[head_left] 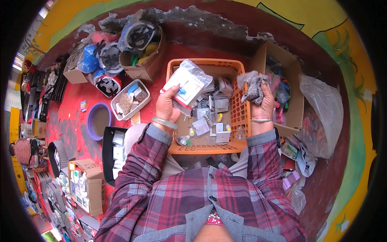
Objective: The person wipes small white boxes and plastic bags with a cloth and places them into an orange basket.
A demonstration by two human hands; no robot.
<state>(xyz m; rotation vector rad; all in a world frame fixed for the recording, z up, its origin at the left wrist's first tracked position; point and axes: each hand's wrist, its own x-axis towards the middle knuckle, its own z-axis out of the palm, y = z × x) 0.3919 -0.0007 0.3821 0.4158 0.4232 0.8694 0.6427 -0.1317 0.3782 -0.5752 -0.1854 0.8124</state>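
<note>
My left hand (167, 105) grips a flat white packet in a clear plastic bag (186, 84), held up over the left side of an orange plastic basket (240, 121). My right hand (264, 103) is closed on a crumpled grey cloth (253, 85) above the basket's right rim. The basket sits in front of my lap and holds several small packets and boxes in clear wrappers. Both forearms wear red plaid sleeves, with a bangle on each wrist.
An open cardboard box (288, 66) of goods stands right of the basket, with a clear plastic bag (324, 113) beside it. To the left are a white mesh tray (130, 99), a purple bowl (98, 120), a black tray (113, 151) and a cardboard box with helmets (143, 48).
</note>
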